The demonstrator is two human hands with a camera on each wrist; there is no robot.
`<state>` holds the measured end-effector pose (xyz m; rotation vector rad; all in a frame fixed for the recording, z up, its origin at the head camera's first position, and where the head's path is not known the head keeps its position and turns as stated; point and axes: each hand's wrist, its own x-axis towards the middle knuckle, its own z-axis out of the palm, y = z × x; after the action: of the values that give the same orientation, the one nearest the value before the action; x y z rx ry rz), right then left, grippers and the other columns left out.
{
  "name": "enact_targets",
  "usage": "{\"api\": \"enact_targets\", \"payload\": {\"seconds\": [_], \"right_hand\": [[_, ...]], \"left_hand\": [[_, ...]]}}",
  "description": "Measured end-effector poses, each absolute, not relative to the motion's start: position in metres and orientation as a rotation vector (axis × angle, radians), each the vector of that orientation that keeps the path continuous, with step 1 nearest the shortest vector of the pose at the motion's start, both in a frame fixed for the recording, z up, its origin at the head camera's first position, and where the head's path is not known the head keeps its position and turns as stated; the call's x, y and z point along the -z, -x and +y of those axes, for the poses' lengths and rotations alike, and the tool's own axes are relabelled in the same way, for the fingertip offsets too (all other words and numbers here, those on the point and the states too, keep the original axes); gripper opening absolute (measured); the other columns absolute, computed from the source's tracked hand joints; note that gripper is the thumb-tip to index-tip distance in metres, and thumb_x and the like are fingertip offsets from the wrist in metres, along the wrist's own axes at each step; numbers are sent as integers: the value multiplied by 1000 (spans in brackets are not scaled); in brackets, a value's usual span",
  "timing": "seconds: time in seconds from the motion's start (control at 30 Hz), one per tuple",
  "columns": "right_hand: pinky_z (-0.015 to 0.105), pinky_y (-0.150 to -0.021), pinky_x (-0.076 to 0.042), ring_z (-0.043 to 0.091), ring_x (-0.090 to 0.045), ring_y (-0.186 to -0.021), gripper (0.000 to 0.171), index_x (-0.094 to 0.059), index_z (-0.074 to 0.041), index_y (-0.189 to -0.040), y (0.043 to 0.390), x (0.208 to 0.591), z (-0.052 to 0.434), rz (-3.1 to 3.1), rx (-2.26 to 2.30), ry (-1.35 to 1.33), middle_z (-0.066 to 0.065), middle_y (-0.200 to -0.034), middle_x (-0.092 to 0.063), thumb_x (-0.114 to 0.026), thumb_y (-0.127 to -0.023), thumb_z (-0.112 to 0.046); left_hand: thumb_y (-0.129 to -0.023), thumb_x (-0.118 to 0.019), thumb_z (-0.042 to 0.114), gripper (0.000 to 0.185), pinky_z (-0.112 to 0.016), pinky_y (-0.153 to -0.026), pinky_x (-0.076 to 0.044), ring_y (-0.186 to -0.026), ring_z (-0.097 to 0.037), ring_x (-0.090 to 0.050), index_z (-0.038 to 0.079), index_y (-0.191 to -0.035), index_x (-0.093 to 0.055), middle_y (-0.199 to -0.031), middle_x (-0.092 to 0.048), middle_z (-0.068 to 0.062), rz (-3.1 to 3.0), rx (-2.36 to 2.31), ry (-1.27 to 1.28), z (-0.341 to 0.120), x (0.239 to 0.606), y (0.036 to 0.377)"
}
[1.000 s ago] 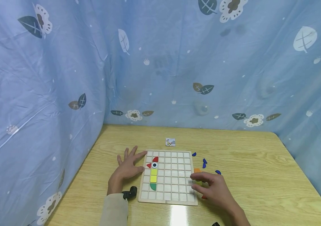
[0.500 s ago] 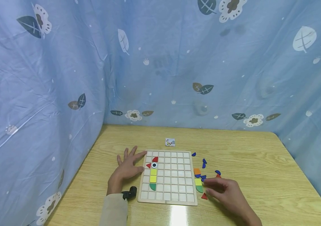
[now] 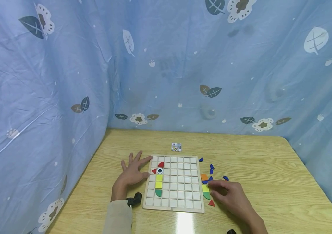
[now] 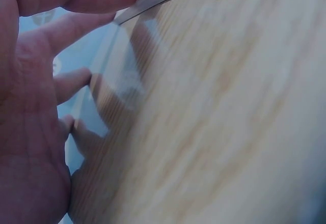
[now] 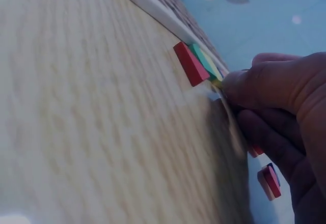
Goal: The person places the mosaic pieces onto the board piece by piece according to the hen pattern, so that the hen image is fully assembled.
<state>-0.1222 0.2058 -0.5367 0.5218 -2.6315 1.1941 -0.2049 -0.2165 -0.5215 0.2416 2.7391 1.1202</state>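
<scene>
- The table [image 3: 256, 156] is light wood, walled on three sides by a blue cloth [image 3: 66, 81] printed with leaves and flowers.
- A wooden grid board [image 3: 180, 195] lies flat near the front edge. Most of its cells hold nothing. Its left columns hold a red quarter-round, a red triangle, a round eye piece [image 3: 160, 171], two yellow squares [image 3: 158, 181] and a green quarter-round [image 3: 158, 193].
- The left hand [image 3: 132, 175] lies palm down on the table, touching the board's left edge. Its fingers [image 3: 142, 160] are spread and nearly straight, holding nothing; the left wrist view shows the thumb against the board's rim.
- The right hand [image 3: 227, 195] rests on the table just right of the board, fingers bent inward with the tips at a cluster of loose pieces. In the right wrist view the fingertips [image 5: 249, 89] press on the edge of the yellow square [image 3: 205, 188]; I cannot tell whether they pinch it.
- In that cluster an orange square [image 3: 203, 177] sits above the yellow one, a green curved piece [image 3: 206, 195] below it, and a red triangle [image 3: 211, 203] nearest the front.
- Small blue pieces [image 3: 211, 166] lie scattered behind the right hand.
- A small pattern card [image 3: 176, 147] lies beyond the board's far edge, apart from it.
</scene>
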Motion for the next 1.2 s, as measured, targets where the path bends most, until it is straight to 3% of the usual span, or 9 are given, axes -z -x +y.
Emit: {"api": "enact_targets", "payload": {"seconds": [0.17,0.47,1.2], "right_hand": [[7,-93,-53,5,-77,-110,39,-85,-22,-115,126,538,204,-2621,-1107,-568,-12,-114,-84,-91,-83,0],[28,-90,-64,3,-76,-107,39,-85,-21,-115,129,535,201,-2660,-1037,-605,-11,-110,-84,-90,-83,1],[26,-89,-63,0,-75,-104,42,-85,-23,-115,132,538,200,-2640,-1020,-627,-12,-111,-83,-90,-81,2]], "left_hand": [[-89,-76,15,77,-78,-123,22,-169,-51,12,27,-162,-56,-184,-15,-17,2740,-1119,-239,-217,522,205],[-88,-75,15,78,-78,-123,21,-169,-51,11,28,-162,-57,-184,-16,-17,2744,-1121,-238,-217,523,206],[-87,-76,15,77,-77,-124,22,-169,-52,11,27,-162,-57,-184,-16,-18,2736,-1125,-234,-216,520,204]]}}
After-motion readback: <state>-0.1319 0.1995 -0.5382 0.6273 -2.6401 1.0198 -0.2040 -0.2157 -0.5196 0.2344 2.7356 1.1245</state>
